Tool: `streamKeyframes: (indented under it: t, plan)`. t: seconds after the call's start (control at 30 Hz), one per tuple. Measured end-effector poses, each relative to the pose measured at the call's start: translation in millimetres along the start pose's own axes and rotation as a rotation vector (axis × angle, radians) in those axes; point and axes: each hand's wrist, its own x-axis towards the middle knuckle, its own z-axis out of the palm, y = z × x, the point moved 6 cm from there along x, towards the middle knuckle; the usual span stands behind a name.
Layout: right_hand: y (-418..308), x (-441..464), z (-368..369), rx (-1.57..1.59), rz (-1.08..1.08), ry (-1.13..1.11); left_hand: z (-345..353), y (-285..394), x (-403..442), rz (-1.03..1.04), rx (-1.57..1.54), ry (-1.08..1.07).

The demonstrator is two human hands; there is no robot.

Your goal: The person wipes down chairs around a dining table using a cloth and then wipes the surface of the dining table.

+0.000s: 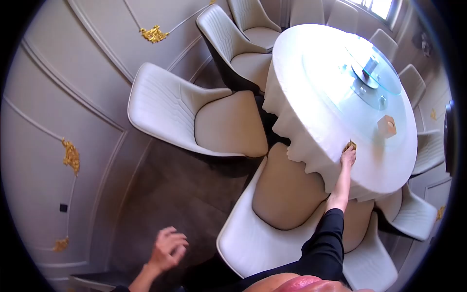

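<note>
My right hand (348, 156) reaches out to the near-left edge of a round table covered with a white tablecloth (321, 117). Its fingers are closed on a small gold-brown object (350, 145), too small to name, at the tabletop. Low on the left, my left hand (168, 249) hangs in the air above the dark floor, with loosely bent fingers apart and nothing in them. A box-shaped light-brown tissue box (387, 126) stands on the table to the right of my right hand.
A glass turntable (331, 90) bears a cylindrical item (371, 64) at the table's centre. Pale padded chairs surround the table; one chair (272, 243) stands right under my right arm, another (194, 112) is farther left. A panelled wall (58, 107) with gold ornaments runs along the left.
</note>
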Motion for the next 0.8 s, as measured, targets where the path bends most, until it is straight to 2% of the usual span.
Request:
streamKeyframes:
  t: [0.1,0.13,0.17,0.23,0.27,0.33,0.37,0.4,0.43,0.47,0.5,0.53,0.57,0.63,0.7,0.73,0.8]
  plan:
    - [-3,1,7,0.004,0.06,0.03,-59,-82,44,-0.143,0.2,0.284]
    - [-18,-10,5,0.024,0.125,0.033,-88,-139,78,-0.365,0.133,0.432]
    - [-34,-16,1,0.025,0.164,0.038,-98,-179,103,-0.426,0.077,0.438]
    - [-59,-20,-3,0.03,0.195,0.09,-118,-237,140,-0.482,-0.018,0.59]
    - [-76,-20,-6,0.009,0.229,0.147,-131,-264,179,-0.455,-0.013,0.561]
    - [-114,-23,-16,0.288,0.207,0.206,-144,-324,207,-0.653,-0.486,0.731]
    - [-134,-17,-10,0.433,0.223,0.21,-154,-333,228,-0.682,-0.495,0.69]
    - [-147,-23,-19,0.586,0.232,0.073,-168,-327,235,-0.665,-0.566,0.68]
    - [-177,-17,2,0.445,0.053,0.294,-156,-337,259,-0.713,-0.681,0.598]
    - [-212,-21,4,0.292,-0.101,0.312,-157,-358,279,-0.748,-0.704,0.558]
    - [-226,-28,-11,0.473,0.028,0.074,-164,-368,278,-0.702,-0.679,0.528]
    - [-268,-37,-18,0.141,-0.25,0.113,-159,-369,308,-0.668,-0.685,0.462]
    - [-301,-40,-22,0.18,-0.339,0.058,-165,-356,344,-0.672,-0.761,0.319]
    - [-312,-56,-41,0.307,-0.513,0.161,-164,-347,347,-0.646,-0.789,0.287]
    - [-324,-64,-55,0.354,-0.595,0.202,-162,-363,358,-0.713,-0.765,0.285]
    - [-331,-59,-57,0.355,-0.561,0.156,-171,-376,379,-0.797,-0.728,0.271]
    - [-325,-59,-47,0.321,-0.514,0.074,-179,-377,380,-0.824,-0.675,0.28]
